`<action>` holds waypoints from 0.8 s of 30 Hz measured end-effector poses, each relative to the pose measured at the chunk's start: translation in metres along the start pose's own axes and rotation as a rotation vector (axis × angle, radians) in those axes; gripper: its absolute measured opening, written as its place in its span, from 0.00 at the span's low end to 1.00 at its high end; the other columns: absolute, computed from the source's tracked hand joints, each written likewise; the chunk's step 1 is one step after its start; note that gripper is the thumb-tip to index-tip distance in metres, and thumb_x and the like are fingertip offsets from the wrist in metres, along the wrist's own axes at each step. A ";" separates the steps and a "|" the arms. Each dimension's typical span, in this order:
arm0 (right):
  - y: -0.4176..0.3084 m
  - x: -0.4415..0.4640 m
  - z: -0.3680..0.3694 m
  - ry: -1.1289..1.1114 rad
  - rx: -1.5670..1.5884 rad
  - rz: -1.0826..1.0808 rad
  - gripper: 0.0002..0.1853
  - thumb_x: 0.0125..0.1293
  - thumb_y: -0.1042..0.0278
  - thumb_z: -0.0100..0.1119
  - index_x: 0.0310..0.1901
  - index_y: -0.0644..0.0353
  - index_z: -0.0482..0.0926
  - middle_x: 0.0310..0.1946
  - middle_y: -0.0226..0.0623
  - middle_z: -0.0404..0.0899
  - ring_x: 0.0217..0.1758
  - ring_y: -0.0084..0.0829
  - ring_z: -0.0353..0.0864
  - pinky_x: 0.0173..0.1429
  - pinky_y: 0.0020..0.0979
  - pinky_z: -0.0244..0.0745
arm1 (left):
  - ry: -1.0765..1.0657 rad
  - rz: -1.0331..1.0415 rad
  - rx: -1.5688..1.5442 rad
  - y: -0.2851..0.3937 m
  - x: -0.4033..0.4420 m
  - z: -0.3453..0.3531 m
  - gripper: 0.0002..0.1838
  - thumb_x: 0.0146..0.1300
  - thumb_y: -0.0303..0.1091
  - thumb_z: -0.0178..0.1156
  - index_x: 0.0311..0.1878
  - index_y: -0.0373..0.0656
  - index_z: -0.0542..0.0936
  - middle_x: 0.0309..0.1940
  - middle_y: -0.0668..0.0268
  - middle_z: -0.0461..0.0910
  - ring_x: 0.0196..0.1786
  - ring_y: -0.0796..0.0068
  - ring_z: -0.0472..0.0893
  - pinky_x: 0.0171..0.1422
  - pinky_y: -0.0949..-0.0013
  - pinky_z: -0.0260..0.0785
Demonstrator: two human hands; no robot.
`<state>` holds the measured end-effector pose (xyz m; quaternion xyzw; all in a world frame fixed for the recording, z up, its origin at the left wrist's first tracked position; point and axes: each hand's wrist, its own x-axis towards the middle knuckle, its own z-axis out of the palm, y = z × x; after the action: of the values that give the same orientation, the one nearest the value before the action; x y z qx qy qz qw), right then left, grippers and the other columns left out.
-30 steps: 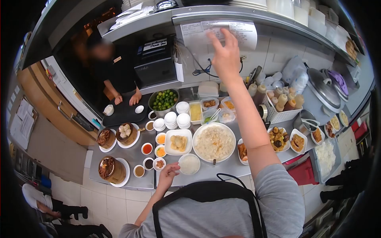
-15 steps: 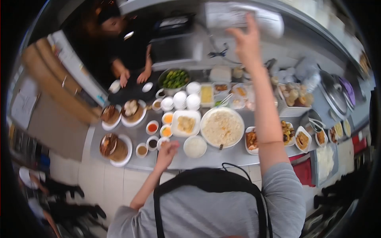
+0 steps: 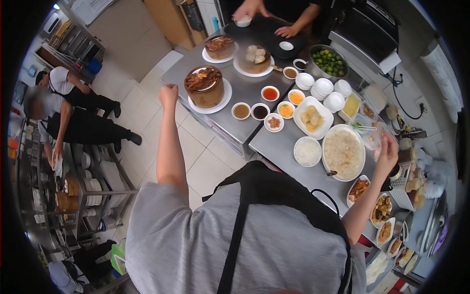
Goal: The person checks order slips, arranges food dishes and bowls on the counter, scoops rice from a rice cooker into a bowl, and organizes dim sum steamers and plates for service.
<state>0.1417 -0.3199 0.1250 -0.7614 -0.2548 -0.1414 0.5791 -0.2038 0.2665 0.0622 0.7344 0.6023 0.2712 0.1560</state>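
My left hand (image 3: 169,94) is raised over the floor beside the table, closed, with nothing visible sticking out of it. Just right of it stands a bamboo steamer (image 3: 204,93) topped with browned food, on a white plate (image 3: 226,98). My right hand (image 3: 387,153) is above the far right of the counter, its fingers bent together; what they may hold cannot be made out. Clear plastic wrapping (image 3: 368,131) lies close by it. Left of this hand is a large white bowl of rice (image 3: 344,152), with a dish of browned food (image 3: 359,190) below.
Sauce cups (image 3: 270,93), stacked white bowls (image 3: 323,88) and a pot of greens (image 3: 329,61) stand on the steel table. A co-worker's hand (image 3: 249,10) touches a small bowl across it. Other people (image 3: 68,117) work by shelving at left.
My view has turned left. My right hand has come down from the papers on the wall to the counter, its fingers now bent. My left hand has left the sauce cups and moved out left.
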 end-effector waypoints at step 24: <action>-0.054 -0.062 0.514 -1.163 0.499 0.303 0.07 0.54 0.81 0.42 0.32 0.59 0.69 0.30 0.27 0.65 0.36 0.20 0.68 0.48 0.23 0.69 | -0.940 -0.267 -0.619 0.020 0.065 0.018 0.38 0.60 0.63 0.40 0.60 0.36 0.61 0.58 0.54 0.64 0.57 0.59 0.68 0.55 0.54 0.66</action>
<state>0.0192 0.1673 -0.0122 -0.5835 -0.4420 0.4406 0.5197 -0.1685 0.3271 0.0725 0.6139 0.4483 0.0573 0.6472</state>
